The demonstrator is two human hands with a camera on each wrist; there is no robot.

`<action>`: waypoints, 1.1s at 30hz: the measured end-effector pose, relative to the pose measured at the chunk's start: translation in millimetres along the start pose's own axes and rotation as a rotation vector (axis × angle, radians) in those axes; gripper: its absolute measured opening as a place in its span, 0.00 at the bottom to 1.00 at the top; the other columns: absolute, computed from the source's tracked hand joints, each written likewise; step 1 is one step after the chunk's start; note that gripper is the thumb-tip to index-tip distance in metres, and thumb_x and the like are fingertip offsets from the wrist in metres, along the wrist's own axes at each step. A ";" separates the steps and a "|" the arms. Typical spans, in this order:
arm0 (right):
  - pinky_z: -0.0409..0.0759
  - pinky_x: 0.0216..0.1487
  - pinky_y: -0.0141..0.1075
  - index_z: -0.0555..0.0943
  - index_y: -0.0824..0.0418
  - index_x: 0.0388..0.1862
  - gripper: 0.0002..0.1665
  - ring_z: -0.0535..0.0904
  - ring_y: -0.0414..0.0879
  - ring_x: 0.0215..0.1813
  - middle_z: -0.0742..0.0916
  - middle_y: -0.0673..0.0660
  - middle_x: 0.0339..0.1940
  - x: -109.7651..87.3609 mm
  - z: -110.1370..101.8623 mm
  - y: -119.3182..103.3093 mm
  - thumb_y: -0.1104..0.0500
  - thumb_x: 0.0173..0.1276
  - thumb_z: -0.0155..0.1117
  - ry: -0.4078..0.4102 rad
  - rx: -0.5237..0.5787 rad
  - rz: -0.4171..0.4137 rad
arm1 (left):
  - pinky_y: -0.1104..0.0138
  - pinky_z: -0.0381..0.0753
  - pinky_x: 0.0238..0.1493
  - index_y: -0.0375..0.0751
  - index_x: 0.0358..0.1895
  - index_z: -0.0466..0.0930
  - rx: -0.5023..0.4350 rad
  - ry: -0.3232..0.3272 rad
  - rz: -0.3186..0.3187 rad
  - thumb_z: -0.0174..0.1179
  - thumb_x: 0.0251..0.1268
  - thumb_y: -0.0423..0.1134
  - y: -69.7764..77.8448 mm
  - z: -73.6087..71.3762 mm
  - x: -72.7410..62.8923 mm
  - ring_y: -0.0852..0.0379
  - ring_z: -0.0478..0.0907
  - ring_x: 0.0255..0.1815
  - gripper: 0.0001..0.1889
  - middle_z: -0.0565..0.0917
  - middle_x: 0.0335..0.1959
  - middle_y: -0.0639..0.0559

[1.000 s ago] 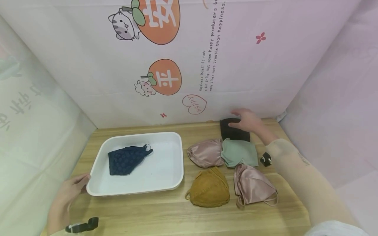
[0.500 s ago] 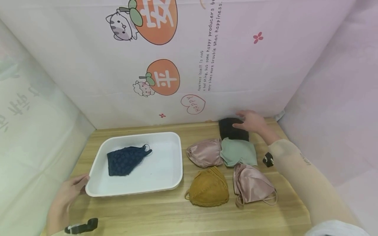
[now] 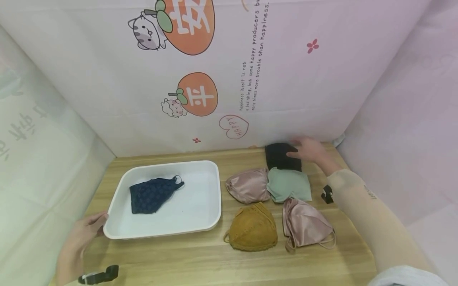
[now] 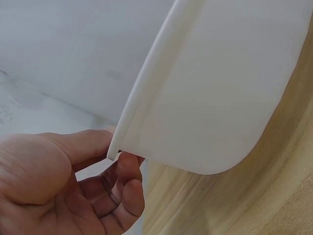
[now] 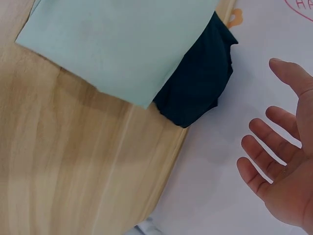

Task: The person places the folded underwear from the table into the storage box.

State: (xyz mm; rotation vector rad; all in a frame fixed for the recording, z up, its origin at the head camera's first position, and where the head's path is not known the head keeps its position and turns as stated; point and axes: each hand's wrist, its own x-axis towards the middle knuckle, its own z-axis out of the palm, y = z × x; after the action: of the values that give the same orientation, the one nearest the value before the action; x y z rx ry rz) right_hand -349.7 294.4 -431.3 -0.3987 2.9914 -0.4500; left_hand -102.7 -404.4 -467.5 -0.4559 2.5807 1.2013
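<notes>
Since the earlier frame, the right hand [image 3: 308,150] has moved a little to the right above the black garment [image 3: 277,157]; its fingers are apart and hold nothing. This garment lies at the far right of the table [image 3: 171,260], just beyond the green garment [image 3: 289,184]. The left hand [image 4: 63,186] pinches the near left rim of the white tray [image 3: 196,202], where a navy garment [image 3: 152,194] lies.

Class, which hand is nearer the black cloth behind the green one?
Right. The right hand hovers by the black cloth; the left hand is far left, gripping the white tray.
</notes>
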 end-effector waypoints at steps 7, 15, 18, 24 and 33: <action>0.68 0.70 0.63 0.70 0.65 0.71 0.46 0.71 0.69 0.68 0.78 0.68 0.68 1.6 6.4 12.8 0.36 0.65 0.67 -0.022 0.019 0.003 | 0.27 0.64 0.62 0.25 0.72 0.59 -0.003 -0.002 0.001 0.43 0.81 0.51 -1.0 -0.2 -0.5 0.63 0.85 0.37 0.32 0.82 0.57 0.31; 0.74 0.62 0.64 0.74 0.66 0.67 0.41 0.75 0.70 0.62 0.80 0.73 0.63 4.3 13.7 22.0 0.41 0.64 0.70 0.000 0.013 -0.006 | 0.30 0.67 0.62 0.25 0.72 0.60 -0.004 -0.012 -0.014 0.44 0.80 0.56 -0.8 -1.7 -0.7 0.62 0.86 0.40 0.36 0.81 0.59 0.33; 0.74 0.61 0.64 0.74 0.67 0.66 0.40 0.76 0.70 0.62 0.80 0.73 0.61 3.7 15.0 22.6 0.43 0.63 0.71 0.008 0.009 -0.009 | 0.27 0.64 0.61 0.27 0.72 0.59 0.004 -0.018 -0.031 0.43 0.80 0.57 -0.2 -2.3 -0.7 0.61 0.86 0.41 0.35 0.82 0.58 0.34; 0.74 0.62 0.65 0.73 0.69 0.67 0.44 0.76 0.71 0.62 0.80 0.74 0.62 2.3 16.9 22.8 0.41 0.63 0.71 -0.011 0.010 -0.022 | 0.24 0.60 0.60 0.30 0.73 0.59 0.012 -0.017 -0.055 0.42 0.80 0.58 -1.2 -2.7 1.0 0.60 0.86 0.41 0.35 0.83 0.58 0.35; 0.72 0.65 0.64 0.69 0.70 0.70 0.49 0.74 0.71 0.64 0.78 0.74 0.65 4.3 21.8 21.0 0.37 0.64 0.68 -0.086 -0.010 0.041 | 0.31 0.71 0.60 0.28 0.73 0.60 0.026 -0.016 -0.024 0.42 0.79 0.60 -5.1 -2.0 2.3 0.55 0.87 0.46 0.37 0.80 0.62 0.33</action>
State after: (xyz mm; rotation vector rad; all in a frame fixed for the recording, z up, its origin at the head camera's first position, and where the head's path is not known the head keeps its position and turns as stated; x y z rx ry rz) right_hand -356.2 306.6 -458.6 -0.3481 2.9136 -0.4043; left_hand -103.0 -409.4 -470.6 -0.4686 2.5670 1.1573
